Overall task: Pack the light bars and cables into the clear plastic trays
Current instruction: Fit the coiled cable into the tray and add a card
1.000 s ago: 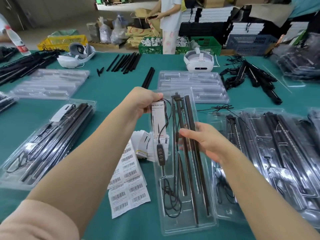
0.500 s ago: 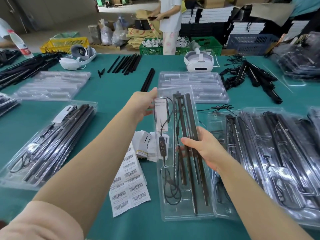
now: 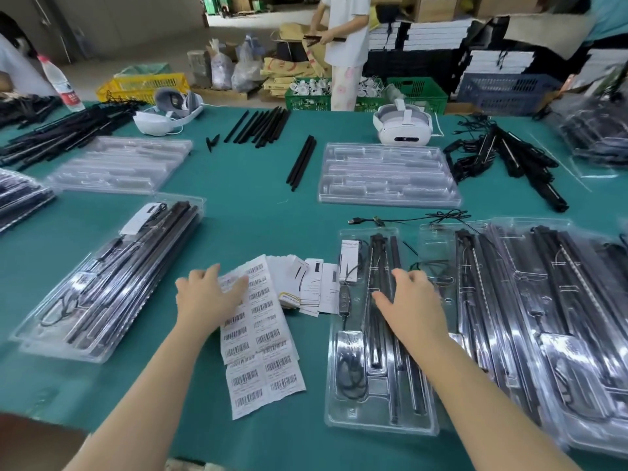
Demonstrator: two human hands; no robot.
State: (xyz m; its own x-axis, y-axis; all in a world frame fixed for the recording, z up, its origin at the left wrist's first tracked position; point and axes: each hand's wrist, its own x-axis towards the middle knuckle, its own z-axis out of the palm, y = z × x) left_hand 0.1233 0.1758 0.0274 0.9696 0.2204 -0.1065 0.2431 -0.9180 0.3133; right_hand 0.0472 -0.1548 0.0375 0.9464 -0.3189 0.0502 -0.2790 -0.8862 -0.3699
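A clear plastic tray (image 3: 380, 416) lies on the green table in front of me. It holds black light bars (image 3: 377, 263), a coiled cable (image 3: 351, 372) with an inline controller, and a white card (image 3: 349, 258). My right hand (image 3: 413, 297) rests flat on the bars in this tray, fingers spread, gripping nothing. My left hand (image 3: 207, 290) lies open on a barcode label sheet (image 3: 261, 338) to the tray's left.
Filled trays are stacked at right (image 3: 550, 317) and at left (image 3: 112, 277). Empty trays (image 3: 387, 171) (image 3: 119, 164) lie further back, with loose black bars (image 3: 261, 125), cabled bars (image 3: 509, 158) and two headsets. White cards (image 3: 312, 283) sit beside the labels. A person stands beyond the table.
The tray was held up by both hands; now it lies flat on the table. My left hand let go and moved left and down onto the label sheet.
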